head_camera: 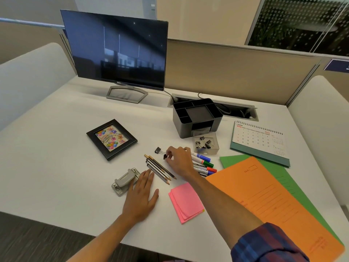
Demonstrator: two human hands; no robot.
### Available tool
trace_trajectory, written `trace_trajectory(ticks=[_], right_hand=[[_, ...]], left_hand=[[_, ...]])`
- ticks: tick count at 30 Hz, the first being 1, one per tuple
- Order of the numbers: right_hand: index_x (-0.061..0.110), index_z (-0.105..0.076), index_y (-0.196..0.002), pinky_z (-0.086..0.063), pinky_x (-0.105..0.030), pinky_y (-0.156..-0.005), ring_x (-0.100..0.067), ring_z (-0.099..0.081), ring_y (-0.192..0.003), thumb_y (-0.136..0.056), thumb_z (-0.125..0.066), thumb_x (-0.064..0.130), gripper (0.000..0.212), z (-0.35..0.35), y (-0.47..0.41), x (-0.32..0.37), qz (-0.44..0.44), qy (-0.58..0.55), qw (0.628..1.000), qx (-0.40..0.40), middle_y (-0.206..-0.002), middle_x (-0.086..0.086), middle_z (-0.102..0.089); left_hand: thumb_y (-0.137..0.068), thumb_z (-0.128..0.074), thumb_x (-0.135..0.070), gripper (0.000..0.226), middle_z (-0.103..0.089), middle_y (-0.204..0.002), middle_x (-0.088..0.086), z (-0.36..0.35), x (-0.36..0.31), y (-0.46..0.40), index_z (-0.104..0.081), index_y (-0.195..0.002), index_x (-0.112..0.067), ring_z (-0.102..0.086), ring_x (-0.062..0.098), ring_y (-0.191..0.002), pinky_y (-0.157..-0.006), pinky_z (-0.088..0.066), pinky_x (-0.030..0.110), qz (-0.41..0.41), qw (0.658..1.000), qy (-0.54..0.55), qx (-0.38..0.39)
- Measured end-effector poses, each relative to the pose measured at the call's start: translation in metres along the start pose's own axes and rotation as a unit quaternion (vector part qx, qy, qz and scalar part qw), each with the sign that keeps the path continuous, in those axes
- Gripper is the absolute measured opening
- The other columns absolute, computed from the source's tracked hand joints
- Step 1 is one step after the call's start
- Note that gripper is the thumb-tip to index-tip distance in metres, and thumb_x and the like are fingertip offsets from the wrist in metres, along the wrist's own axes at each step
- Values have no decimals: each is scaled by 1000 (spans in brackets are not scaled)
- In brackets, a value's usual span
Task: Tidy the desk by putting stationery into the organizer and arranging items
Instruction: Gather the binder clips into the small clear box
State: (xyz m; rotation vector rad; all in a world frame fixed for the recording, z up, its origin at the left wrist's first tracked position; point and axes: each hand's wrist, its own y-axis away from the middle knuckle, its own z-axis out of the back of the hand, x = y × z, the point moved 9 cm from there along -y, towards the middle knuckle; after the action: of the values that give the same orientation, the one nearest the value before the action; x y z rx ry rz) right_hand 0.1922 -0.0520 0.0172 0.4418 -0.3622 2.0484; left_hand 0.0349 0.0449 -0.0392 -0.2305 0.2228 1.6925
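Observation:
The dark grey organizer [196, 118] stands behind the middle of the white desk [56, 167], its small drawer [206, 146] pulled out with several black binder clips inside. My right hand [179, 160] pinches a small black binder clip [165, 156] at its fingertips. A second binder clip [158, 150] lies just to the left of it. Several pencils [160, 170] lie between my hands. Several markers [204, 163] lie partly hidden under my right wrist. My left hand [140, 197] rests flat on the desk, fingers straight, touching a grey hole punch [123, 181].
A pink sticky-note pad [186, 202] lies near the front. Orange [273, 205] and green [234, 160] folders cover the right side, with a desk calendar [260, 142] behind them. A black photo frame [111, 138] lies left of centre; a monitor [117, 52] stands at the back.

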Motion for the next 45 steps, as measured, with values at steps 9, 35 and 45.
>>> trace_trajectory(ticks=[9,35,45], right_hand=[[18,-69,-96,-47,-21,-63,-10,-64,-78,-84,-72,24,14,46,9,-66,-171,-241,945,-140,-87,4,-70],[19,-65,-112,-45,-29,-86,-14,-57,-100,-92,-61,28,23,39,-1,-45,-55,-51,996,-53,-114,1,-62],[24,-49,-136,-25,-46,-107,-21,-39,-130,-100,-43,40,40,-11,-10,-10,24,151,986,62,-142,-2,-45]], left_hand=[[-92,-11,-62,73,-7,-161,-7,1,0,0,-11,-154,-24,-2,8,-147,-116,13,28,-6,1000,8,-16],[-90,-5,-63,74,0,-161,-8,1,-1,0,-3,-154,-26,5,8,-147,-114,14,31,-2,1000,-4,-2],[-91,-9,-60,72,-1,-161,-8,2,-2,0,-6,-154,-26,5,7,-147,-114,14,30,-1,1000,6,-4]])
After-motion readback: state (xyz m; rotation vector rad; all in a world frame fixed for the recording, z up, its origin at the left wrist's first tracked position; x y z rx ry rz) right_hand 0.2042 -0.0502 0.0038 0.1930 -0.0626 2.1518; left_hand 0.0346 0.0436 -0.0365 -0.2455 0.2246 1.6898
